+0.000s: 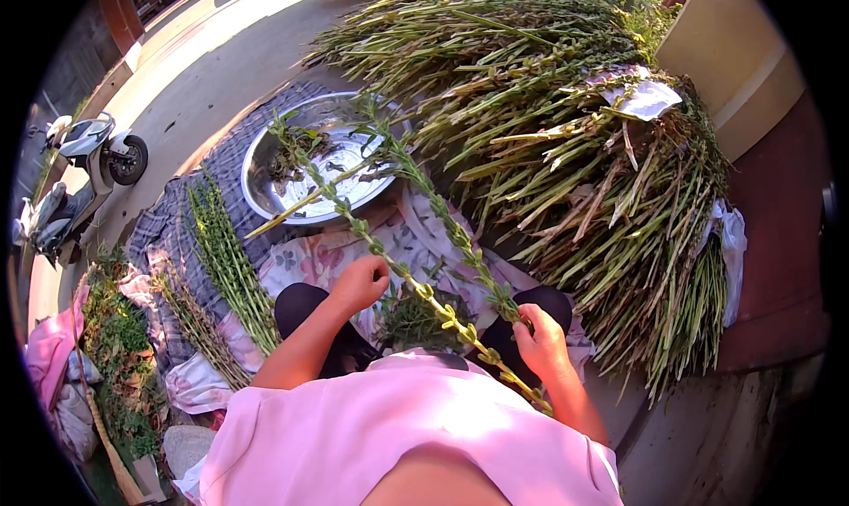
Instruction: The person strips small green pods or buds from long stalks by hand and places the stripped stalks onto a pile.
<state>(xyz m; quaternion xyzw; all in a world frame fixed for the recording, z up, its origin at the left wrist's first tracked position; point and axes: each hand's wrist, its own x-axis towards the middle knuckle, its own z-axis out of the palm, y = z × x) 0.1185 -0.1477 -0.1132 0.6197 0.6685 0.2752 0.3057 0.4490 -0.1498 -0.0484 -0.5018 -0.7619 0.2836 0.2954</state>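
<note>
My right hand [539, 340] is closed around the lower end of a green stalk [451, 223], leafy at its far tip, which reaches up over the basin. My left hand [361, 280] is curled into a fist beside a second stalk [433, 298], lined with yellow-green pods like sesame. What the fist holds, if anything, is hidden. That podded stalk slants from the basin down past my right wrist. Ahead, a shiny metal basin [254, 180] contains wilted leaves [292, 157]. Between my knees lies a heap of dark green leaves [420, 320].
A large pile of cut stalks [566, 152] fills the right side. Bundles of green stalks [230, 258] and thinner brownish ones [199, 320] lie at left on a checked cloth [168, 227]. Floral cloth [309, 254] lies under the basin. A scooter [84, 170] stands at far left.
</note>
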